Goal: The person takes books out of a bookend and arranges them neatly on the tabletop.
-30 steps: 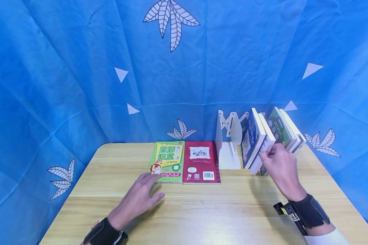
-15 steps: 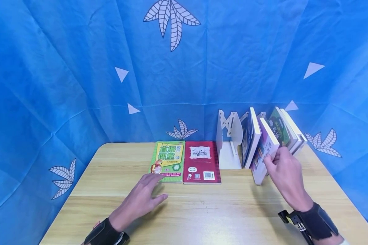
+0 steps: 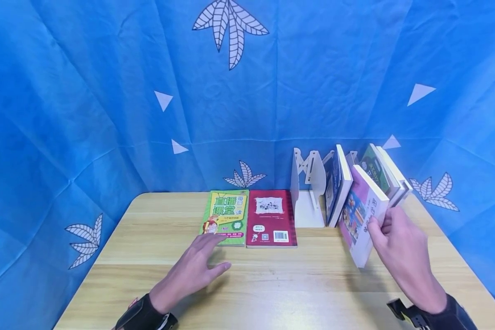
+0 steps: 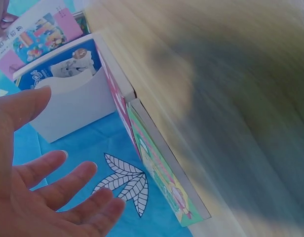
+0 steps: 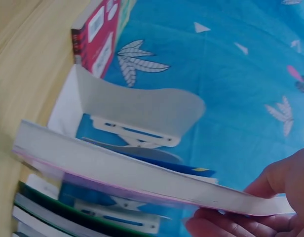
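Pale wood-grain table (image 3: 268, 293), glare at its near middle. Left hand (image 3: 191, 270) spread wide, holding nothing, by the lower edge of a green book (image 3: 227, 213) lying flat; red book (image 3: 271, 224) flat just beside. Right hand (image 3: 406, 256) pinches a pink-covered book (image 3: 354, 213) between thumb and fingers, tilted, at the front of a white rack (image 3: 309, 213). Rack: blue book (image 3: 340, 183) mid-section, dark green book (image 3: 371, 165) farther right. Behind, creased blue cloth (image 3: 214, 110), leaf-and-triangle print.
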`<action>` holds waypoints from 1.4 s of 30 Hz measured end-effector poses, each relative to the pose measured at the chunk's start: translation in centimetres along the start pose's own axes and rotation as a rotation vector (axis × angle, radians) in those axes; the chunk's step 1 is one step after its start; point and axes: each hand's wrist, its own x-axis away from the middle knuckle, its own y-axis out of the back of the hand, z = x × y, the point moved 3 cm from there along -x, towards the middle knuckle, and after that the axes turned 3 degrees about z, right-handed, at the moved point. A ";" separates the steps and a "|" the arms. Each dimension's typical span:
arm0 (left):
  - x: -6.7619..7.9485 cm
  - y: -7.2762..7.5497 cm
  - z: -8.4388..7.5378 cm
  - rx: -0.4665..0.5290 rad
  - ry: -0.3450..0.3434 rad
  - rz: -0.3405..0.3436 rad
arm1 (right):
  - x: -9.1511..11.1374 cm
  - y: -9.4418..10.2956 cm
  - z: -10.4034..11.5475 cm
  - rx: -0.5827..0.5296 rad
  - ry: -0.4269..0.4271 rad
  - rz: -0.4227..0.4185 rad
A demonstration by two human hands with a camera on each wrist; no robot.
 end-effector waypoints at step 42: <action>-0.9 1.7 -4.6 0.488 0.035 0.148 | 2.4 1.8 7.6 -0.309 0.120 0.039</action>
